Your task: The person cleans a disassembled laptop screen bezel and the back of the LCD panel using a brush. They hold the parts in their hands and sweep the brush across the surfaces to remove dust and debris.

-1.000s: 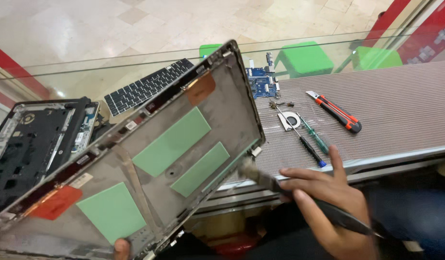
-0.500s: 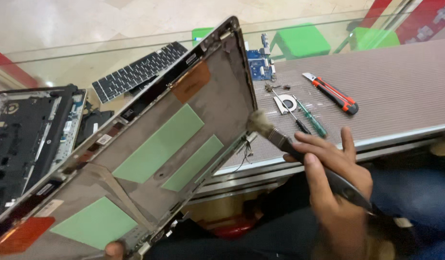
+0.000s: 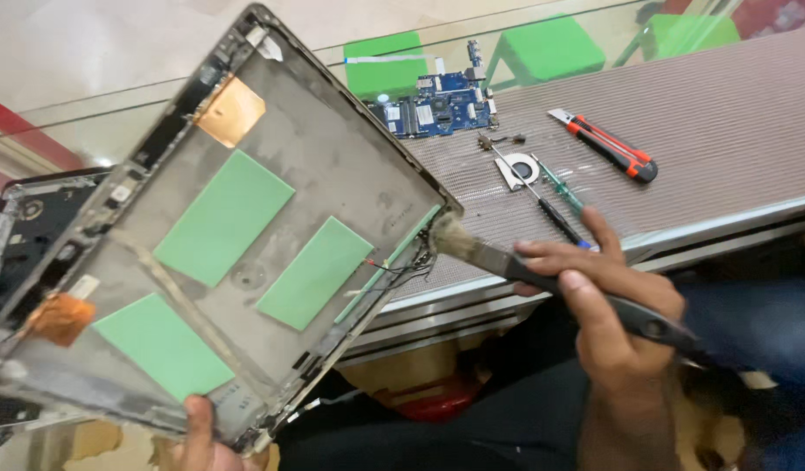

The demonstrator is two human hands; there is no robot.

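Note:
My left hand (image 3: 197, 432) grips the bottom edge of a grey laptop lid shell (image 3: 332, 187), held tilted up, its inside facing me with three green pads and two copper foil patches. My right hand (image 3: 607, 305) holds a black-handled brush (image 3: 542, 275); its bristles (image 3: 446, 235) touch the shell's right corner beside loose thin wires (image 3: 407, 266).
On the ribbed grey counter (image 3: 725, 131) lie a blue circuit board (image 3: 437, 105), a small fan (image 3: 516, 167), two screwdrivers (image 3: 555, 205) and a red and black utility knife (image 3: 607, 144). A stripped black laptop base (image 3: 23, 231) sits at left. Green stools (image 3: 542, 48) stand behind glass.
The lid shell has swung up and to the right, filling more of the view. My right hand brought the brush bristles from the shell's lower edge onto its right corner.

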